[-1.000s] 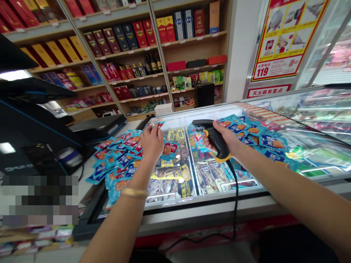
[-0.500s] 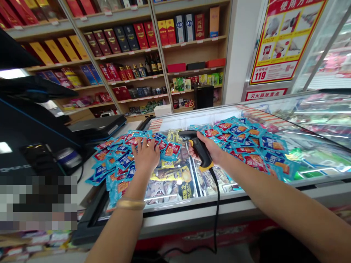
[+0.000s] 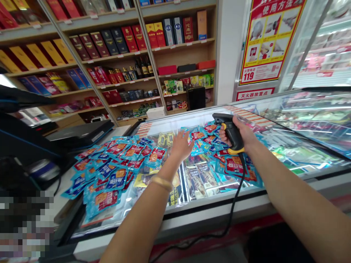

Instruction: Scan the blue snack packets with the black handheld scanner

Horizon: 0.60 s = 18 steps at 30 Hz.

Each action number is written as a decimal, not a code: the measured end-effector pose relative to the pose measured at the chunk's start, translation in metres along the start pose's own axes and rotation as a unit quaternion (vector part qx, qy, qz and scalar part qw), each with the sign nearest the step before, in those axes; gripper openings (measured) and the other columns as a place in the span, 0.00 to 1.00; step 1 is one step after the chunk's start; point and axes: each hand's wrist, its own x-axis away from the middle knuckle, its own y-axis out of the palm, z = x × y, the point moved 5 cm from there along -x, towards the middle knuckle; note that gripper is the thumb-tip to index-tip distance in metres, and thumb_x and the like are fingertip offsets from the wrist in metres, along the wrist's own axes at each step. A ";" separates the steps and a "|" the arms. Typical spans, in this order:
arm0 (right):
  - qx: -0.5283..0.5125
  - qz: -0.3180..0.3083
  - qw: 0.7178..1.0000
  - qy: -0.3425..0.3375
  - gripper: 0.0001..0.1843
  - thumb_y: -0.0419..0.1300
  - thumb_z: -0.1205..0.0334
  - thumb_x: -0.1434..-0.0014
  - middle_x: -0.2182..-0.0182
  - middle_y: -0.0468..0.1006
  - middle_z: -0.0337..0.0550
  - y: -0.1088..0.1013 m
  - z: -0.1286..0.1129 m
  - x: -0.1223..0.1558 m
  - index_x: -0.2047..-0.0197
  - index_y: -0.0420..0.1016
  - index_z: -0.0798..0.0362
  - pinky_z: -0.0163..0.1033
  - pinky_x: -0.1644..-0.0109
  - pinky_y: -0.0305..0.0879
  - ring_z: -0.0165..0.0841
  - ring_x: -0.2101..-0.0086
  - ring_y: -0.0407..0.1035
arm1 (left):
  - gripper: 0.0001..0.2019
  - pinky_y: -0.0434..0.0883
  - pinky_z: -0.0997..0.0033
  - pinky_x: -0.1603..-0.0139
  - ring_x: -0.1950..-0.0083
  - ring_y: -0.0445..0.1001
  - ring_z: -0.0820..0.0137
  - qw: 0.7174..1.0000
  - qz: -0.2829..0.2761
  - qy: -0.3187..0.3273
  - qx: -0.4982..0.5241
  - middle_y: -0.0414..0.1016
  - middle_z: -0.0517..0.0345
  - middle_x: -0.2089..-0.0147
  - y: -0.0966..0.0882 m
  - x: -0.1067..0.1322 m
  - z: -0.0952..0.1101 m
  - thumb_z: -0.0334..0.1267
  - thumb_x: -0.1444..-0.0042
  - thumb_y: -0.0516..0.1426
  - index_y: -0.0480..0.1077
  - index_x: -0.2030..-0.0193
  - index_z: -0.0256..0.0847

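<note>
- Lying in two heaps, the small blue-edged packets are at centre left of the frame (image 3: 133,151) and right of centre (image 3: 234,164), on the glass top of a freezer (image 3: 203,219).
- Each packet is probably light and soft, hardly fragile, but its shiny film may slip against its neighbours; a flat edge or corner seems the best place to pinch.
- Near the middle of the frame, the left hand (image 3: 181,146) is just beside the near edge of the right heap, fingers stretched forward; I cannot tell whether they pinch a packet or touch one.
- Right of centre, the right hand (image 3: 245,137) has its fingers wrapped around the handle of a black and yellow scanner (image 3: 233,136), held above the right heap.
- That scanner looks stiff and fairly light; the handle suits a full grip, though its cord (image 3: 233,206), trailing to the bottom edge, could drag on packets.
- Shelves (image 3: 178,56) of boxes fill the upper left.
</note>
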 end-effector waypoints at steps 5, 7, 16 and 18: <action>-0.005 0.033 0.999 0.031 0.26 0.45 0.41 0.35 0.77 0.69 0.45 -0.007 0.005 -0.003 0.67 0.68 0.55 0.33 0.77 0.66 0.30 0.78 0.64 | 0.29 0.40 0.46 0.31 0.27 0.45 0.50 0.996 -0.062 -0.038 0.041 0.52 0.40 0.29 0.038 -0.026 0.009 0.40 0.48 0.59 0.62 0.38 0.41; 0.001 0.037 0.998 0.044 0.25 0.45 0.42 0.34 0.77 0.70 0.45 -0.004 0.010 -0.005 0.66 0.69 0.55 0.33 0.77 0.66 0.30 0.78 0.65 | 0.27 0.40 0.45 0.31 0.28 0.47 0.51 0.995 -0.076 -0.045 0.056 0.55 0.42 0.30 0.045 -0.029 0.008 0.39 0.47 0.58 0.63 0.39 0.43; 0.021 0.037 0.997 0.057 0.25 0.46 0.43 0.34 0.79 0.71 0.45 0.003 0.018 -0.005 0.67 0.69 0.55 0.32 0.77 0.67 0.30 0.78 0.66 | 0.07 0.61 0.50 0.38 0.46 0.73 0.52 0.994 -0.066 -0.054 0.064 0.77 0.46 0.57 0.027 -0.008 0.011 0.36 0.47 0.56 0.73 0.61 0.44; 0.014 0.026 0.998 0.062 0.25 0.45 0.43 0.33 0.78 0.71 0.46 0.007 0.020 -0.004 0.66 0.69 0.56 0.31 0.77 0.67 0.30 0.78 0.66 | 0.04 0.62 0.47 0.39 0.50 0.74 0.51 0.994 -0.055 -0.061 0.067 0.75 0.49 0.67 0.013 0.000 0.010 0.37 0.46 0.56 0.71 0.68 0.43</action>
